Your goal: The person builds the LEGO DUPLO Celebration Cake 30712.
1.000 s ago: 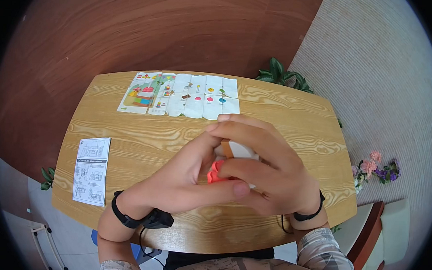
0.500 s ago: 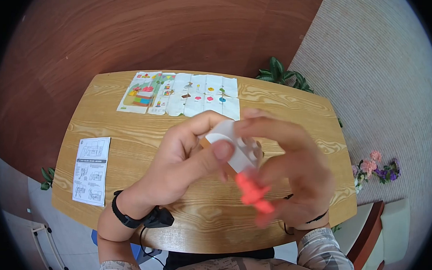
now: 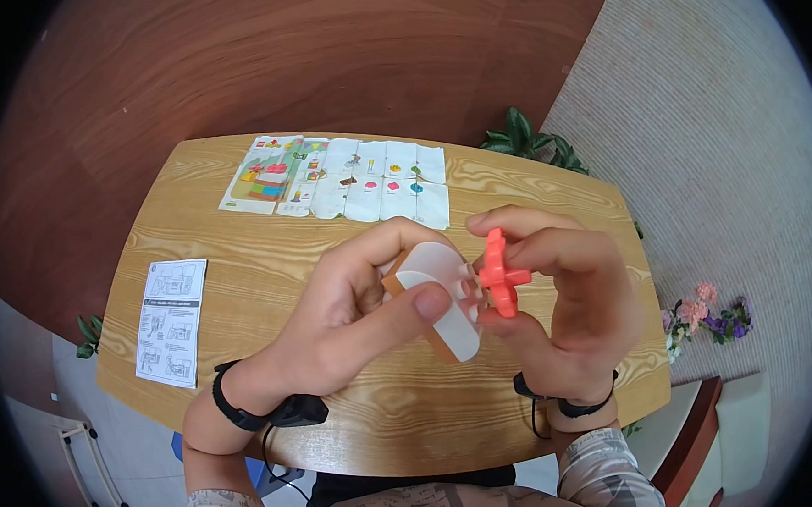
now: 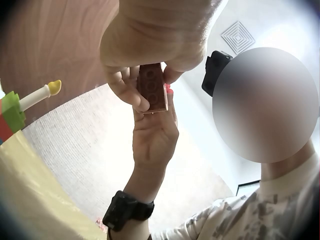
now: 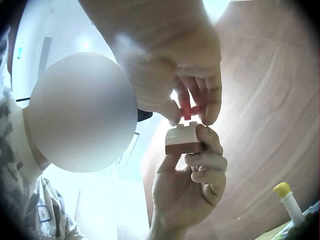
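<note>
A white-topped toy brick with a brown base [image 3: 432, 255] is held in my left hand [image 3: 343, 314], the thumb across its white side. Its studs face right. Seen from the left wrist, the brick's brown underside [image 4: 151, 86] shows hollow rings. My right hand [image 3: 573, 304] pinches a coral-red toy piece [image 3: 497, 273] between thumb and fingers. It has a wavy edge and a short stud on the right. In the right wrist view this red piece [image 5: 187, 110] is right at the studs of the white-and-brown brick [image 5: 182, 139].
An unfolded picture sheet [image 3: 381, 202] lies at the table's back. A printed leaflet [image 3: 171, 319] lies at the left on the wooden table [image 3: 268, 255]. A toy candle with yellow flame [image 4: 37, 99] rises from a green piece. Flowers [image 3: 697, 315] stand past the right edge.
The hands have come apart from being cupped together. The white-and-brown brick now shows in the left hand. The red piece has swung up to the brick's studs in the right fingers.
</note>
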Motion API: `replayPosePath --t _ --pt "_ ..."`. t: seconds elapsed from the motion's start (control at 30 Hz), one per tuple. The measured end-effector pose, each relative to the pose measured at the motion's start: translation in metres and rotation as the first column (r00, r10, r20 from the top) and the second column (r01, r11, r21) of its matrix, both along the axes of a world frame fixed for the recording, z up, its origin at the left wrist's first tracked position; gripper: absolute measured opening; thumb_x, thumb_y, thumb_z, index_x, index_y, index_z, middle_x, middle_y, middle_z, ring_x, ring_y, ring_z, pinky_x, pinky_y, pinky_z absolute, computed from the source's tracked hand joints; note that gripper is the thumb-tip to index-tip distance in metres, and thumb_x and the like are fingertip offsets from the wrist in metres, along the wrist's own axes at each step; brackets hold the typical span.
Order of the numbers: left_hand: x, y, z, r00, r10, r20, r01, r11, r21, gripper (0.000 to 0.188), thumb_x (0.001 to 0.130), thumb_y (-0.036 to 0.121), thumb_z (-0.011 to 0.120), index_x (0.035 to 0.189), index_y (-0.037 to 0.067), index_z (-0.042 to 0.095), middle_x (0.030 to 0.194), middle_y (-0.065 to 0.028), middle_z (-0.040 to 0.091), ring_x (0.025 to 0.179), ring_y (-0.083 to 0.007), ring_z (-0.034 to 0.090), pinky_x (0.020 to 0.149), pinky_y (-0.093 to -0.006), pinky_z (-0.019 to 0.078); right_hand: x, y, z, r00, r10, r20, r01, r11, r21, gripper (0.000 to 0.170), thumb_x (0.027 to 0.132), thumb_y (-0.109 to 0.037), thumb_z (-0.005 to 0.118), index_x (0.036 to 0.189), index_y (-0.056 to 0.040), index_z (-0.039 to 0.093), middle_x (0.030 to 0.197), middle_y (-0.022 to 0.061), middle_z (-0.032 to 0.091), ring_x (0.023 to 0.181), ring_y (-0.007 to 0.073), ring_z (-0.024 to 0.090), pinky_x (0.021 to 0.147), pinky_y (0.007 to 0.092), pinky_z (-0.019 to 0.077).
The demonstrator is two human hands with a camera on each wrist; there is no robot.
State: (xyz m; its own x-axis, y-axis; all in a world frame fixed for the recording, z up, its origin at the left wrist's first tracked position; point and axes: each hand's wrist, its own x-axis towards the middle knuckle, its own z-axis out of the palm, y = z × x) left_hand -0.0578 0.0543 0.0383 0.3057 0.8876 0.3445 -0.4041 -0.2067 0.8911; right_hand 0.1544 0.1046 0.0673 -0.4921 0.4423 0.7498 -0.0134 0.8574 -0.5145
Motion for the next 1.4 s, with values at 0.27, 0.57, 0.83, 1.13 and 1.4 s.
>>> replayPosePath --t 0.27,0.57,0.83,1.13,1.4 --pt "0.000 -0.002 0.004 1.000 -0.018 0.012 0.018 0.999 -0.032 0.027 0.104 0.015 0.060 0.124 -0.002 0.054 0.111 -0.0106 0.066 0.105 -0.0170 0.066 0.085 -0.0327 0.0578 -0.001 0.001 0.002 0.999 -0.045 0.023 0.042 0.993 0.113 0.033 0.082 0.001 0.080 0.113 0.0037 0.068 0.113 0.0181 0.071 0.091 0.0239 0.071 0.079 0.0321 0.0575" --pt "0.002 -0.002 0.003 0.996 0.084 -0.016 -0.084 0.996 0.017 0.031 0.105 0.017 0.057 0.130 -0.001 0.051 0.111 -0.0103 0.065 0.104 -0.0173 0.066 0.083 -0.0329 0.0585 0.001 -0.004 0.009 0.991 -0.122 0.047 0.111 0.976 0.187 0.036 0.078 -0.002 0.083 0.112 0.0038 0.071 0.103 0.0170 0.070 0.085 0.0235 0.070 0.074 0.0312 0.0563" --pt "0.000 -0.002 0.000 0.973 0.167 -0.159 -0.147 0.980 0.132 0.035 0.105 0.017 0.059 0.134 -0.001 0.049 0.115 -0.0091 0.063 0.106 -0.0150 0.065 0.084 -0.0314 0.0578 -0.003 -0.003 0.002 0.998 -0.056 -0.040 0.058 0.997 0.056 0.035 0.078 -0.002 0.084 0.110 0.0013 0.071 0.093 0.0139 0.072 0.079 0.0225 0.070 0.072 0.0309 0.0561" --pt "0.005 0.003 -0.005 0.961 0.241 -0.134 -0.212 0.956 0.202 0.043 0.100 0.021 0.070 0.133 0.001 0.052 0.111 -0.0064 0.067 0.102 -0.0122 0.066 0.087 -0.0291 0.0539 0.003 -0.001 0.008 0.999 0.033 0.015 -0.032 0.997 -0.068 0.030 0.081 -0.001 0.081 0.109 0.0006 0.072 0.094 0.0122 0.071 0.080 0.0204 0.069 0.072 0.0301 0.0557" --pt "0.006 0.002 -0.007 0.949 0.262 -0.177 -0.233 0.957 0.170 0.046 0.101 0.028 0.069 0.134 0.001 0.052 0.111 -0.0064 0.067 0.102 -0.0106 0.062 0.087 -0.0282 0.0497 0.002 -0.001 0.007 0.992 0.123 0.037 -0.113 0.972 -0.207 0.030 0.081 -0.001 0.081 0.111 -0.0007 0.072 0.098 0.0108 0.070 0.086 0.0202 0.069 0.076 0.0301 0.0568"
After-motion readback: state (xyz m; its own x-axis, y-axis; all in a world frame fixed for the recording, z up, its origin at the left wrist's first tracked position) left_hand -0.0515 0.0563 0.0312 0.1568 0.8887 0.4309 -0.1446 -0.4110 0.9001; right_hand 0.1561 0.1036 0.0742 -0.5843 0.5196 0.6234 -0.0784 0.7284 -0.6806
